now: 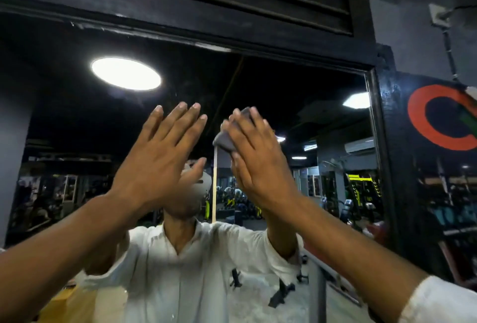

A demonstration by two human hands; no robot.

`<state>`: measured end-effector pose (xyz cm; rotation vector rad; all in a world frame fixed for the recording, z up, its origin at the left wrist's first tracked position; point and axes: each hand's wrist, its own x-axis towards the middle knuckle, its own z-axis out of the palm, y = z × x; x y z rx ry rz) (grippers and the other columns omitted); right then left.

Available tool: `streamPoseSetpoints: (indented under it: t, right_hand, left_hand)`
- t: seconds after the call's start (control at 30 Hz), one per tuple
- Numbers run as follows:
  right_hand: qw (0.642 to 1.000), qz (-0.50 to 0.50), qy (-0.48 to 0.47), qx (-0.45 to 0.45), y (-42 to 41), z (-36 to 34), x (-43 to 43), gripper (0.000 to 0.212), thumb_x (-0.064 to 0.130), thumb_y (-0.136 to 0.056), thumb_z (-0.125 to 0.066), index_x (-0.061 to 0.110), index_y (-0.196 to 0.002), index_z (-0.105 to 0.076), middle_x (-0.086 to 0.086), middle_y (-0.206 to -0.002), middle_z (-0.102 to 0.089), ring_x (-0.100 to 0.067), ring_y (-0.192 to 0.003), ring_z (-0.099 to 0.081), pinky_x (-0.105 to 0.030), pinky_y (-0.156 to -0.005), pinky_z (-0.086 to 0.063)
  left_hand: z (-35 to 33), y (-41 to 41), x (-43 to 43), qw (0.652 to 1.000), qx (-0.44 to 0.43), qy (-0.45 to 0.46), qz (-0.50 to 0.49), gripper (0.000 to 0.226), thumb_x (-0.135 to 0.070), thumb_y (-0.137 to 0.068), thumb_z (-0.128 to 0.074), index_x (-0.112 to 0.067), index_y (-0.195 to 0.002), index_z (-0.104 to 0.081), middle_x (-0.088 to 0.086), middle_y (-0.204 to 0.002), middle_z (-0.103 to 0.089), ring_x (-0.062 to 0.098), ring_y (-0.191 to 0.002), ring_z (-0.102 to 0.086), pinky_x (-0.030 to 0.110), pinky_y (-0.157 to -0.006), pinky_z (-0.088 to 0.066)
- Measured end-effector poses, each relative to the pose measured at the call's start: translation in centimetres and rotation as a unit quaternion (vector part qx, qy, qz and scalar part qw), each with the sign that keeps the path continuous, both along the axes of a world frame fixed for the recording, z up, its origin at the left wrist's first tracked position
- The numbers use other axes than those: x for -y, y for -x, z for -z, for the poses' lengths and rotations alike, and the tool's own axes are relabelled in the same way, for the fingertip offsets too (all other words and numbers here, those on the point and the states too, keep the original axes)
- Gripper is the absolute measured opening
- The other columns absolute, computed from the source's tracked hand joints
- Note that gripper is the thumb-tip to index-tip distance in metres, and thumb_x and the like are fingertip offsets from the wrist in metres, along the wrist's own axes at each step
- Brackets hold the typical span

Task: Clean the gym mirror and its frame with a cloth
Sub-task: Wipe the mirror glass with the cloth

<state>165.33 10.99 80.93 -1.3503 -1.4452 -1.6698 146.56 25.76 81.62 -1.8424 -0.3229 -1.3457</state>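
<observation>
Nearest, at the lower right edge: white sleeve cuff (438, 299) on the right forearm. Both bare forearms angled up and inward from the lower corners toward the mirror (296, 95) ahead.

Left hand (160, 152) raised with its back to the camera, fingers straight and slightly fanned, thumb out to the right, holding nothing. Touching the glass or just short of it: cannot tell.

Right hand (258, 160) just beside the left but apart from it, fingers straight and close together, pressing a dark grey cloth (225, 140) against the glass. Cloth bunched under the palm, poking out past the left side of the hand and between the fingertips.

Black frame (258, 50) across the top and down the right side, well apart from both hands.

Reflected in the glass: white shirt (180, 271), round ceiling light (126, 74), gym machines far behind. Right of the frame, a red ring (416, 116) painted on dark wall.
</observation>
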Motion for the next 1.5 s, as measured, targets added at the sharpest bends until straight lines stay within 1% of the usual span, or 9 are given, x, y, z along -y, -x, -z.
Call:
streamPoseSetpoints:
  t: [0.1, 0.27, 0.37, 0.6, 0.8, 1.03, 1.23, 1.43, 1.5]
  right_hand:
    - [0.999, 0.033, -0.004, 0.007, -3.0, 1.0, 1.6, 0.058, 0.026, -0.108, -0.040, 0.016, -0.164, -0.032, -0.005, -0.174, -0.022, -0.024, -0.163, -0.006, -0.051, -0.132, -0.010]
    - [0.958, -0.029, -0.181, -0.222, -5.5, -7.3, 3.4, 0.061, 0.037, -0.105, -0.026, 0.020, -0.163, -0.034, -0.003, -0.174, -0.022, -0.023, -0.163, -0.009, -0.048, -0.131, -0.012]
    - [0.961, -0.048, -0.194, -0.189, -4.6, -5.8, 1.9, 0.056, 0.030, -0.107, -0.032, 0.015, -0.161, -0.038, -0.008, -0.172, -0.028, -0.027, -0.162, -0.016, -0.050, -0.129, -0.019]
    - [0.999, 0.034, 0.032, -0.014, -5.4, 8.0, 4.0, 0.061, 0.024, -0.107, -0.045, 0.015, -0.165, -0.028, -0.008, -0.175, -0.017, -0.027, -0.163, -0.005, -0.055, -0.131, -0.012]
    - [0.973, -0.012, -0.131, -0.191, -8.8, 0.0, 6.0, 0.061, 0.030, -0.106, -0.030, 0.018, -0.166, -0.026, -0.003, -0.175, -0.018, -0.021, -0.163, -0.006, -0.051, -0.131, -0.013]
    - [0.998, 0.030, 0.039, -0.032, -10.1, 11.1, 7.4, 0.067, 0.016, -0.103, -0.052, 0.010, -0.165, -0.026, -0.010, -0.175, -0.017, -0.029, -0.163, -0.005, -0.056, -0.131, -0.013]
    - [0.960, -0.022, -0.175, -0.218, -15.7, 3.0, 10.0, 0.059, 0.025, -0.108, -0.036, 0.015, -0.165, -0.030, -0.002, -0.174, -0.022, -0.018, -0.163, -0.012, -0.052, -0.130, -0.017]
    - [0.967, -0.010, -0.119, -0.227, -15.7, 15.9, 9.1, 0.066, 0.020, -0.105, -0.043, 0.015, -0.167, -0.021, -0.001, -0.176, -0.013, -0.024, -0.163, -0.009, -0.060, -0.129, -0.017]
    - [0.968, -0.016, -0.125, -0.218, -17.5, 14.6, 10.9, 0.064, 0.019, -0.105, -0.045, 0.012, -0.166, -0.026, -0.002, -0.176, -0.016, -0.022, -0.163, -0.012, -0.058, -0.129, -0.018]
  left_hand:
    - [3.2, -1.6, 1.0, 1.000, -0.013, 0.004, 0.012, 0.078, -0.058, -0.105, -0.028, -0.012, -0.168, -0.027, 0.012, -0.178, -0.014, 0.029, -0.165, -0.010, 0.063, -0.129, -0.016]
    - [3.3, -1.7, 1.0, 1.000, -0.011, 0.004, 0.021, 0.076, -0.058, -0.106, -0.029, -0.015, -0.168, -0.028, 0.009, -0.178, -0.016, 0.026, -0.165, -0.010, 0.062, -0.130, -0.015]
    - [3.5, -1.7, 1.2, 1.000, -0.008, 0.009, 0.016, 0.075, -0.056, -0.106, -0.031, -0.014, -0.168, -0.027, 0.010, -0.177, -0.017, 0.027, -0.165, -0.010, 0.062, -0.130, -0.013]
    - [5.1, -4.9, 3.9, 0.999, -0.025, 0.000, 0.022, 0.077, -0.049, -0.103, -0.033, -0.007, -0.167, -0.029, 0.014, -0.177, -0.018, 0.030, -0.165, -0.013, 0.063, -0.130, -0.015]
    - [4.4, -9.1, 6.6, 0.999, -0.017, 0.010, 0.026, 0.076, -0.046, -0.103, -0.035, -0.008, -0.168, -0.026, 0.013, -0.177, -0.016, 0.028, -0.165, -0.009, 0.061, -0.131, -0.009]
    - [5.8, -10.9, 7.5, 0.997, -0.061, -0.042, 0.027, 0.075, -0.045, -0.104, -0.034, -0.004, -0.166, -0.028, 0.017, -0.176, -0.018, 0.032, -0.164, -0.013, 0.060, -0.131, -0.012]
    - [7.4, -13.4, 9.2, 0.996, -0.081, -0.040, 0.017, 0.078, -0.047, -0.104, -0.035, -0.006, -0.168, -0.021, 0.015, -0.177, -0.013, 0.030, -0.165, -0.008, 0.062, -0.130, -0.013]
    - [8.0, -13.3, 9.3, 0.995, -0.082, -0.045, 0.028, 0.076, -0.045, -0.104, -0.035, -0.002, -0.167, -0.024, 0.018, -0.176, -0.015, 0.033, -0.164, -0.012, 0.063, -0.129, -0.015]
    - [8.1, -13.3, 9.2, 0.995, -0.083, -0.046, 0.021, 0.077, -0.045, -0.104, -0.033, -0.002, -0.167, -0.022, 0.018, -0.176, -0.014, 0.034, -0.164, -0.011, 0.064, -0.129, -0.015]
